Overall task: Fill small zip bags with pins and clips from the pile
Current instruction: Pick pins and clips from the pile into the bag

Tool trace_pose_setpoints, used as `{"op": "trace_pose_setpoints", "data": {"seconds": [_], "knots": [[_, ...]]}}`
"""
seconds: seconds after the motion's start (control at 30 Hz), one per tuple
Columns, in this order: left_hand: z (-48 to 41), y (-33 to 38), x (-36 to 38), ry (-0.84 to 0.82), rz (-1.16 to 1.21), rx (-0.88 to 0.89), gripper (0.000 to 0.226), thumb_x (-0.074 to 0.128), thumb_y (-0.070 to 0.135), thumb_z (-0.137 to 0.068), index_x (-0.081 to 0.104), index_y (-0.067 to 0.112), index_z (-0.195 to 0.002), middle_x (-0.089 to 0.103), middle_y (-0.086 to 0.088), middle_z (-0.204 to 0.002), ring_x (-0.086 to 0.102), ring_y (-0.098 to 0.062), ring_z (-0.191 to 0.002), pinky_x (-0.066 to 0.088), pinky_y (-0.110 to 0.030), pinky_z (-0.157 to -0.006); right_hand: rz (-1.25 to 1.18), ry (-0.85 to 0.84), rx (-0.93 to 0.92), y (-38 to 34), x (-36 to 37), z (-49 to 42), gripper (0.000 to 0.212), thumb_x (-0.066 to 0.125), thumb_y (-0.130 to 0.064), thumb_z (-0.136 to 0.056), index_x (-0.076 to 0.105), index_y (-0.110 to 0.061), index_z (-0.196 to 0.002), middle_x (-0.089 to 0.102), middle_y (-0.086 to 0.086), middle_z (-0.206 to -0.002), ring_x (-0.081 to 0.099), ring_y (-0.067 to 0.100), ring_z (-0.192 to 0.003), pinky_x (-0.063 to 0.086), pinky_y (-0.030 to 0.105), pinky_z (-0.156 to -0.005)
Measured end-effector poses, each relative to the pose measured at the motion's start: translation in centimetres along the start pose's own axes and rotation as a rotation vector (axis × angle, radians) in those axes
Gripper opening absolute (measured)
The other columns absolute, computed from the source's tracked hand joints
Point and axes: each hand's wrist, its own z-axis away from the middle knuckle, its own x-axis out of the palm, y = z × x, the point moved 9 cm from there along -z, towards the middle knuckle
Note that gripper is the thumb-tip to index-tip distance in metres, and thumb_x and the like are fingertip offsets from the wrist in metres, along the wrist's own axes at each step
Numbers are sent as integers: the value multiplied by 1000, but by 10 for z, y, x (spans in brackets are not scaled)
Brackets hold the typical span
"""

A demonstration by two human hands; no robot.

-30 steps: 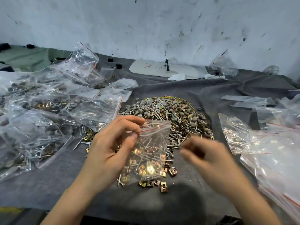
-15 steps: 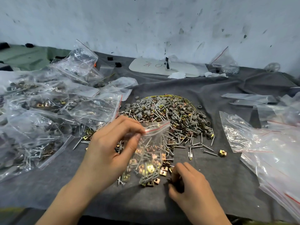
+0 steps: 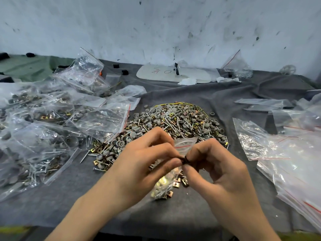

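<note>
The grey cloth point(image 3: 173, 214) covers the table before me, with a heap of filled bags point(image 3: 43, 136) on my left and flat empty bags point(image 3: 286, 162) stacked on my right. Between them lies the pile point(image 3: 182, 119) of pins, clips and grey caps. Just in front of it, my left hand point(image 3: 144, 164) pinches the small zip bag point(image 3: 166, 181) near its red-lined mouth, fingers curled on the plastic. The bag hangs toward the cloth, gold clips and pins in its bottom. My right hand point(image 3: 217, 164) pinches a small dark piece point(image 3: 184, 160) between thumb and forefinger at the bag's mouth, against my left fingertips.
</note>
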Motion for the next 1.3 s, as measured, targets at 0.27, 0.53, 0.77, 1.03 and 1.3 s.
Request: {"op": "trace_pose_setpoints", "data": {"seconds": [0.27,0.53,0.77,1.03,1.3], "knots": [[5,-13,-10,113,154,-116,18,60,29,-88,68,13,-88,60,6,-91,61,-9,-84,45,-15,-73,1,-15,1,2,7,-3,26,63,-5,-78,62,-29,-89,62,-9,-82,59,10,-72,50,25,-64],[4,-9,-9,196,186,-104,14,63,29,-86,71,18,-90,62,4,-88,62,-8,-84,48,-19,-73,-37,55,90,12,3,-3,10,75,-12,-72,74,-20,-77,64,-9,-73,58,2,-62,42,9,-58],[3,-6,-8,195,186,-90,14,63,26,-87,72,16,-91,62,3,-87,63,-8,-81,48,-20,-70,-86,106,69,9,-3,2,4,75,-20,-74,75,-18,-77,65,-5,-77,62,9,-63,48,17,-58],[2,-9,-14,141,155,-113,20,64,34,-87,66,24,-104,64,10,-90,65,-4,-84,54,-19,-73,323,112,-175,-19,-9,-5,10,65,-18,-83,73,-12,-85,63,-6,-83,62,6,-75,47,12,-64],[-3,-5,-12,-26,-198,-76,10,71,19,-83,67,11,-88,58,5,-87,60,-8,-73,48,-20,-69,699,89,-353,-48,-25,-33,13,65,-15,-84,73,-5,-88,62,1,-85,57,10,-72,45,14,-69]]}}
